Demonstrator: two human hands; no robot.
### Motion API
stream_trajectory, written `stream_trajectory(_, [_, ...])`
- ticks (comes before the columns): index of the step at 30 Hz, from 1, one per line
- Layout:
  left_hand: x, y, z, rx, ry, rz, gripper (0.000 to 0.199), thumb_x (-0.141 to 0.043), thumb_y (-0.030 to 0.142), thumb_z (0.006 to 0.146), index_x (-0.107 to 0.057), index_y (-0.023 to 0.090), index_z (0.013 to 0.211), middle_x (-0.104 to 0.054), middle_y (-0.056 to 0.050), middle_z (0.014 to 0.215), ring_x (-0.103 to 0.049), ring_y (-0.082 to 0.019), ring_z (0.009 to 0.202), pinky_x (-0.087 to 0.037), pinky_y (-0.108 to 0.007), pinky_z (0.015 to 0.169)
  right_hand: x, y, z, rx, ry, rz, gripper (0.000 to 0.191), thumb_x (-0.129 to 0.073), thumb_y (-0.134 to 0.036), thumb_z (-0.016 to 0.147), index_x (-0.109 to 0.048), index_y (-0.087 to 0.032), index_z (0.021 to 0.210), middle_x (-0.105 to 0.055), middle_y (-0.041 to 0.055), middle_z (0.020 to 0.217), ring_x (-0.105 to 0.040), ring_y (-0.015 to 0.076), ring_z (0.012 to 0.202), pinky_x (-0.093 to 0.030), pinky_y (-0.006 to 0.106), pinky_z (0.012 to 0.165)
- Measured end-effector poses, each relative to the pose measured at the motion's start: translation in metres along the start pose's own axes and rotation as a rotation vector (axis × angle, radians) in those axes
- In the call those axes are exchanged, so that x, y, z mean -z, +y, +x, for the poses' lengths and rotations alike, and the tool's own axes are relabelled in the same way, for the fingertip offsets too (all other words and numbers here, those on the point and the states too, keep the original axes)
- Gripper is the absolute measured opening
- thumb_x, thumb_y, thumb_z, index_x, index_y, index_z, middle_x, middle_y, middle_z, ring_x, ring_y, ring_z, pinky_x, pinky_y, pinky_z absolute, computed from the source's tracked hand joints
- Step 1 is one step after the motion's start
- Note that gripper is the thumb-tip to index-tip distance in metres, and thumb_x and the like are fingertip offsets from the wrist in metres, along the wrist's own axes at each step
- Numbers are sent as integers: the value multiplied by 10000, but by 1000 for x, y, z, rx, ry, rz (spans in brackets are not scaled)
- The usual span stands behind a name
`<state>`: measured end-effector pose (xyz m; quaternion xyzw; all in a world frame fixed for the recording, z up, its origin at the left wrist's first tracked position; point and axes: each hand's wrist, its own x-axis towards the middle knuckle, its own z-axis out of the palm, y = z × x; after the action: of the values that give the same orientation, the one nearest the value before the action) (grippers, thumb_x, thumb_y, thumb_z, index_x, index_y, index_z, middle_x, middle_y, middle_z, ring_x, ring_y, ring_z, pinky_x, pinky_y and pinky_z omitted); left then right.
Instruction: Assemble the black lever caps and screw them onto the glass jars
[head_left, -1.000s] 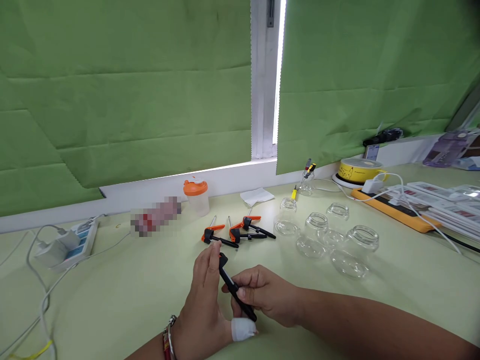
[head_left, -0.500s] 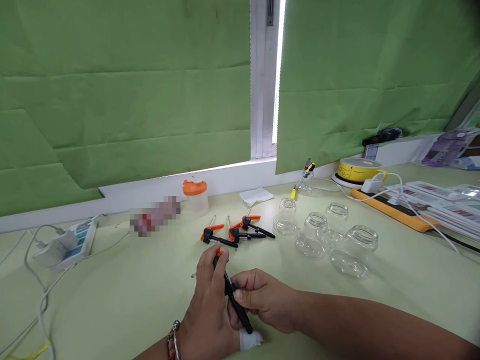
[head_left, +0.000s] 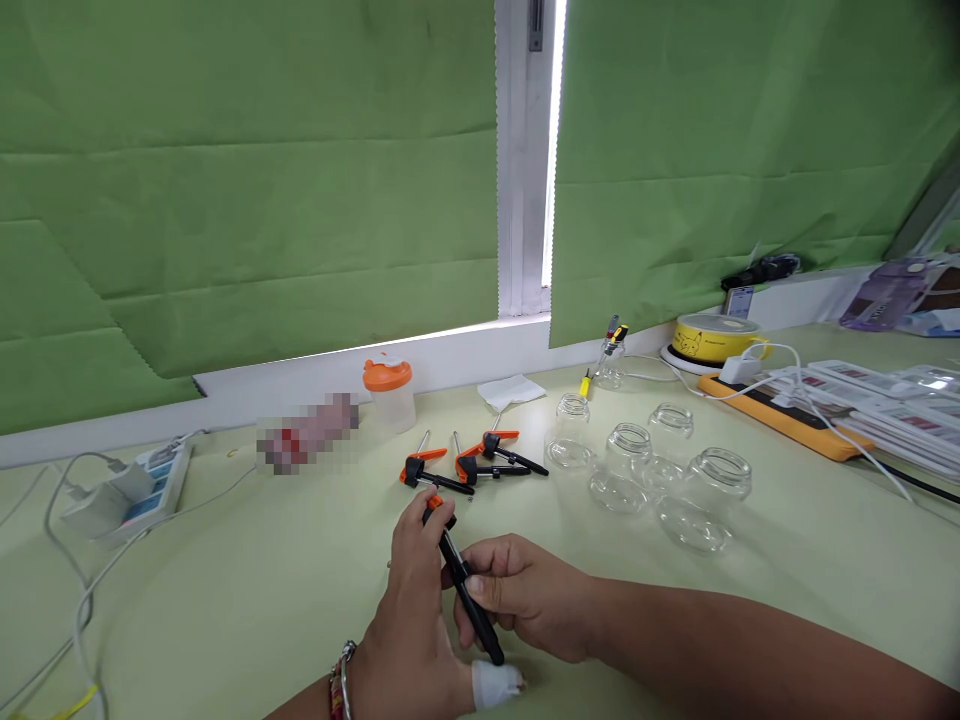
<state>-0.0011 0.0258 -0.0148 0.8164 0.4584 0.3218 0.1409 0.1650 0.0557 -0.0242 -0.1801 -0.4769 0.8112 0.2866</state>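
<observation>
My left hand [head_left: 420, 620] spans a black-and-orange rod-shaped tool [head_left: 477, 610]. Its fingers curl round the orange upper end, while the thumb, wrapped in a white bandage [head_left: 496, 685], lies by the black lower tip. From the right, my right hand [head_left: 517, 595] pinches the tool's black shaft at the middle, thumb on top. A short bright metal rod shows along the upper half. Just beyond the hands lie three similar black-and-orange tools [head_left: 491, 470] with thin metal rods and orange levers. My fingers hide part of the held tool's top.
Several clear glass jars [head_left: 626, 470] stand to the right. Behind are an orange-lidded cup [head_left: 390, 395], a white tissue [head_left: 511, 391] and a jar of screwdrivers [head_left: 611, 370]. Power strips with cables lie at left [head_left: 161, 490] and right [head_left: 780, 415]. A yellow bowl [head_left: 716, 340] sits at back right.
My left thumb has moved out a little, showing more of its bandage at the tool's lower end. Both hands keep hold of the tool. The view has shifted slightly.
</observation>
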Motion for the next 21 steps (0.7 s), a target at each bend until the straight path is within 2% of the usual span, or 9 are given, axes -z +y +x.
stream_trajectory(10, [-1, -1, -3, -22, 18, -25, 1115, -745, 354, 526, -60, 259, 1401, -83, -179, 1459, -152, -454, 1359, -341, -631, 1002, 2, 2, 1, -2, -35, 41, 461, -715, -472, 724, -643, -90, 971, -636, 52, 699, -553, 106, 622, -324, 223, 586])
stream_trajectory(15, [0, 0, -2, -40, 15, 6, 1096, -720, 309, 523, -62, 245, 1398, -105, -183, 1449, -178, -459, 1347, -340, -632, 1002, 2, -1, 0, -25, -58, 42, 519, -783, -418, 660, -636, -95, 1040, -637, 51, 734, -550, 109, 646, -354, 228, 604])
stream_trajectory(18, [0, 2, -2, -47, 23, 39, 1093, -723, 314, 520, -79, 241, 1400, -116, -192, 1446, -189, -463, 1342, -352, -633, 989, 1, -2, 0, -49, -44, 47, 534, -801, -409, 634, -635, -99, 1035, -631, 43, 724, -549, 113, 652, -361, 231, 607])
stream_trajectory(21, [-1, 3, -2, -47, 31, 57, 1142, -758, 395, 504, -71, 246, 1404, -102, -205, 1445, -197, -474, 1334, -370, -644, 962, -1, -1, 0, -50, -34, 43, 498, -802, -407, 631, -646, -88, 981, -623, 40, 707, -550, 118, 661, -363, 238, 623])
